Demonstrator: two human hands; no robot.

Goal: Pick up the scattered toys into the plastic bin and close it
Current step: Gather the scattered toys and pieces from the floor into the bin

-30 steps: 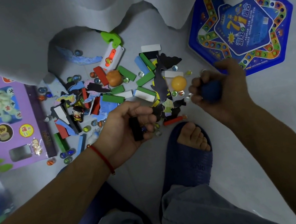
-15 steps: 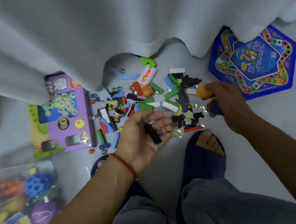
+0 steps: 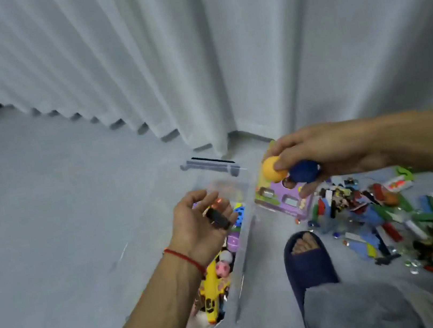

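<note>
1. On the floor, near and just left of the middle, the clear plastic bin (image 3: 244, 232) stands open and already partly full; a yellow toy (image 3: 210, 291) and several balls show through its wall. Aim every drop well inside the rim, since the clear edge is hard to see.
2. To the right, the scattered pile of toys (image 3: 391, 210) spreads past the slippered foot (image 3: 306, 257), with a purple game box (image 3: 279, 196) lying between the pile and the bin. Much is left, so this trip is one of many, I judge.
3. The right hand (image 3: 329, 152) reaches in from the right, above the purple box and short of the bin. Its fingers curl round two balls at once: an orange ball (image 3: 271, 173) pinched at the fingertips and a dark blue ball (image 3: 304, 174) deeper in the palm. The orange one looks the less secure; carry both fully over the bin before loosening, and let go low so they do not bounce out.
4. The left hand (image 3: 199, 222) hovers palm up over the bin's far half, fingers loosely curled round a small black piece (image 3: 218, 218) lying on them. Tip the palm toward the bin's middle and the piece should slide off.
5. What may be the lid (image 3: 211, 166) lies just beyond the bin's far end; leave it until the floor is cleared.
</note>
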